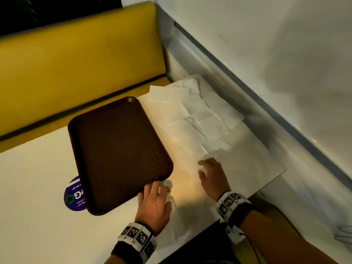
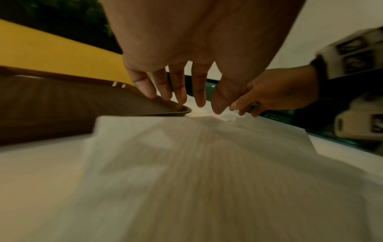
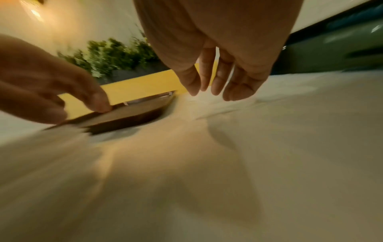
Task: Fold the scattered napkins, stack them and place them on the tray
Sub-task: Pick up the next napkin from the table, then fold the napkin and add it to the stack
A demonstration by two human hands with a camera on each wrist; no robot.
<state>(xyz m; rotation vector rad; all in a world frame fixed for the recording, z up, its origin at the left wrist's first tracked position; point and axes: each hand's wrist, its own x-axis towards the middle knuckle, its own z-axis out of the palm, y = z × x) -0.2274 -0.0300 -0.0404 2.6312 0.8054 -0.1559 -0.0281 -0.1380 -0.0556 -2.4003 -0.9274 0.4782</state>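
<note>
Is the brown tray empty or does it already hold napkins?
Empty. The head view shows the tray's whole textured bottom bare, and the napkins lie scattered on the table beside it.

A round purple sticker (image 1: 74,195) near the table's (image 1: 38,187) front edge is half hidden under the near left corner of the brown tray (image 1: 118,149), and its print is too small to read. Both wrist views are smeared by motion blur, so the white napkin (image 2: 207,163) under the left hand (image 1: 155,203) shows no clear edges or folds there. The right hand (image 1: 212,177) covers the near corner of the scattered napkins (image 1: 200,119), whose overlapping sheets cannot be counted.
</note>
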